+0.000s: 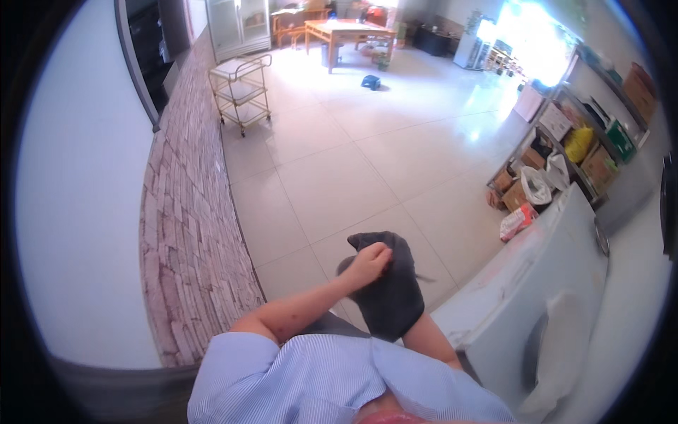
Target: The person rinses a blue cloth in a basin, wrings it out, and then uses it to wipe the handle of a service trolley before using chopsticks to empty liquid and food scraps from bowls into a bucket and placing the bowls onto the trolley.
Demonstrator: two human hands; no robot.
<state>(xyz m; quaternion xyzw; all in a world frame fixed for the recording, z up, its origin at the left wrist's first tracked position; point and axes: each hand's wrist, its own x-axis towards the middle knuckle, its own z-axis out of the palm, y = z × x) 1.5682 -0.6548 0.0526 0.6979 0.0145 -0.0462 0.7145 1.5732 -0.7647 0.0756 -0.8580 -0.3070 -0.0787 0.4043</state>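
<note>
A dark grey fabric mitt, shaped like an oven mitt, is in front of my chest. My left hand reaches across it from the left, its fingers curled onto the fabric near the top. From below, my right forearm enters the mitt's lower opening, so the right hand itself is hidden under the cloth. A thumb-like bulge shows at the mitt's left side, beside my left wrist. On the right side a thin dark strip sticks out.
Close on the right stands a long white cabinet or counter. Beyond it, metal shelving holds boxes and bags. A stone-patterned wall runs along the left, towards a gold-framed trolley. A wooden table and a blue object are farther off.
</note>
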